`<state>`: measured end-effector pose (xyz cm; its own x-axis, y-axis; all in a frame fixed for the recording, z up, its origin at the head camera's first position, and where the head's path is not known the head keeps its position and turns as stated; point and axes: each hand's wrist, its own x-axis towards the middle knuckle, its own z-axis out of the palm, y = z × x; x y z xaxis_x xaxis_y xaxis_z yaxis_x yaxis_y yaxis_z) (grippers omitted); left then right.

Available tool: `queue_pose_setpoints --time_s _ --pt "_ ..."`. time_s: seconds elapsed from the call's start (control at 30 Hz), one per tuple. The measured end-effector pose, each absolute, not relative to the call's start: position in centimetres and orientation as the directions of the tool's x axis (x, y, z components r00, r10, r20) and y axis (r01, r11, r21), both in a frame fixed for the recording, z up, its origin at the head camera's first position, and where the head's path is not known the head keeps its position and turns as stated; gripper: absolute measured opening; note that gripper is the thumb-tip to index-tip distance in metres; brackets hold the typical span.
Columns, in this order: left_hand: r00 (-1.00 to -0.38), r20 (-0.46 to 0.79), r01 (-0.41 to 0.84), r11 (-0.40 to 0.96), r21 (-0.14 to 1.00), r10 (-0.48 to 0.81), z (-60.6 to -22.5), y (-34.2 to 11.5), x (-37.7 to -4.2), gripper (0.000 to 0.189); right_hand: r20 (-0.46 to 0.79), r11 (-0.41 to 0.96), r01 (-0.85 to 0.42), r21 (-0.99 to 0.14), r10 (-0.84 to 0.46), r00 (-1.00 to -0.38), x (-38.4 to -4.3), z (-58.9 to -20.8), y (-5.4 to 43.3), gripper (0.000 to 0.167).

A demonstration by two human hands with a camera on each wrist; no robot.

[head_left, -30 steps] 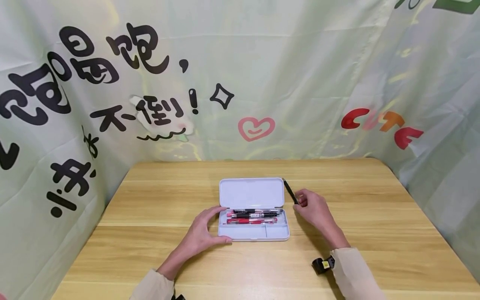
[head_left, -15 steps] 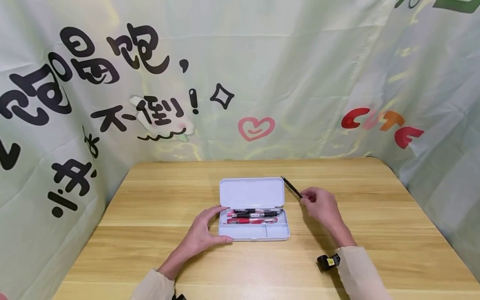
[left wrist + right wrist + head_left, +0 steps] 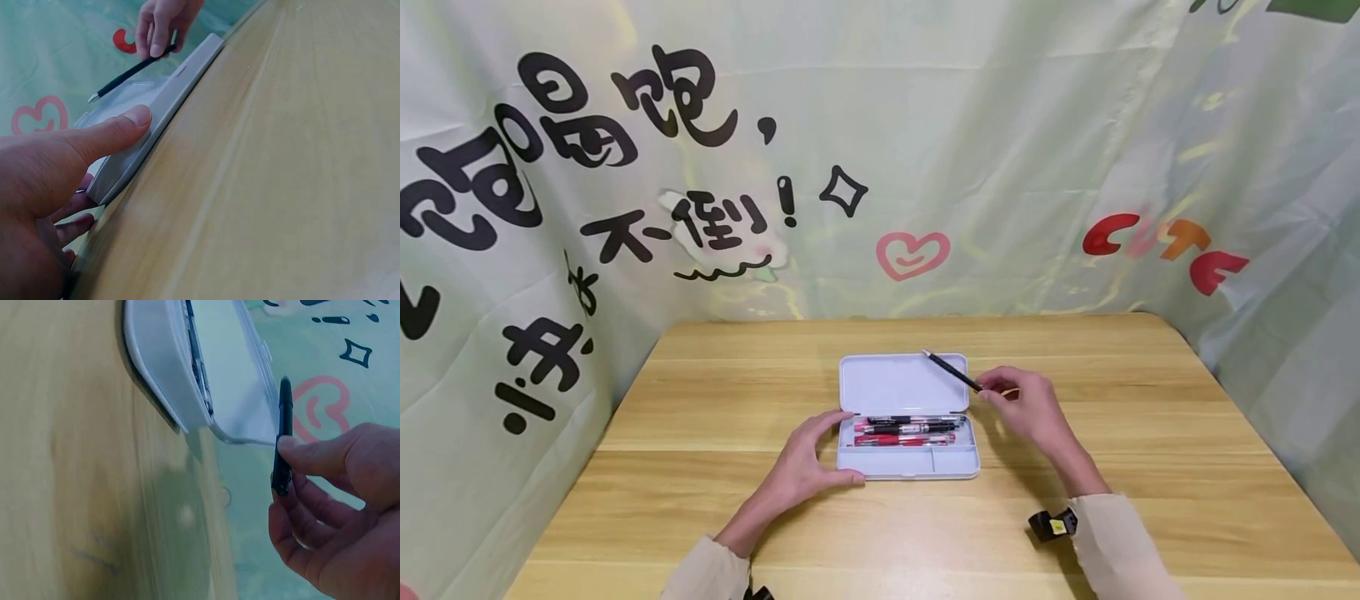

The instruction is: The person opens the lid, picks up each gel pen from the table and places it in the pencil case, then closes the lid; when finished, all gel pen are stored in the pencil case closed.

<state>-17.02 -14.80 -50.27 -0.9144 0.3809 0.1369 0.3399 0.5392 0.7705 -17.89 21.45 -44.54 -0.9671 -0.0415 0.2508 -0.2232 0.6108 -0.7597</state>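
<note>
An open white pencil case [image 3: 880, 465] lies on the table, lid [image 3: 887, 383] folded back. Inside its long compartment are several pens [image 3: 906, 431], black, pink and red. My left hand [image 3: 808, 458] grips the case's left end, thumb [image 3: 125, 128] along the front wall and fingers round toward the back. My right hand [image 3: 1022, 404] pinches a black pen [image 3: 953, 371] between thumb and fingers near one end. The pen slants up to the left and overlaps the lid in the head view. In the right wrist view the same pen [image 3: 284, 419] stands beyond the case's right end.
The wooden table [image 3: 715, 383] is bounded at the back by a pale printed curtain [image 3: 1000, 167]. A small divider splits the case's front compartment. A black wrist camera [image 3: 1052, 527] hangs at the right sleeve.
My right hand first moved right and back with the pen, then came left, bringing the pen's tip over the lid. My left hand and the case have stayed in place.
</note>
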Motion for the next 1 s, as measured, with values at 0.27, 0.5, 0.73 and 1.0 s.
queue_pose_setpoints --time_s 0.27,0.5,0.73,1.0 --pt "-0.913 0.163 0.357 0.538 0.764 0.374 -50.4 -14.8 -17.0 0.091 0.27 0.578 -0.315 -0.753 -0.165 -0.949 -17.6 -45.1 19.3 0.015" --pt "-0.909 0.165 0.361 0.526 0.77 0.383 -50.4 -14.8 -17.1 0.091 0.229 0.567 -0.333 -0.754 -0.247 -0.941 -17.4 -45.8 17.9 0.017" --pt "-0.902 0.169 0.368 0.504 0.781 0.397 -50.2 -14.8 -17.1 0.091 0.215 0.563 -0.376 -0.736 -0.333 -0.918 -17.0 -46.3 17.2 0.017" --pt "-0.907 0.163 0.361 0.515 0.778 0.39 -50.3 -14.8 -17.1 0.09 0.21 0.57 -0.407 -0.713 -0.38 -0.901 -17.0 -46.5 16.8 0.014"
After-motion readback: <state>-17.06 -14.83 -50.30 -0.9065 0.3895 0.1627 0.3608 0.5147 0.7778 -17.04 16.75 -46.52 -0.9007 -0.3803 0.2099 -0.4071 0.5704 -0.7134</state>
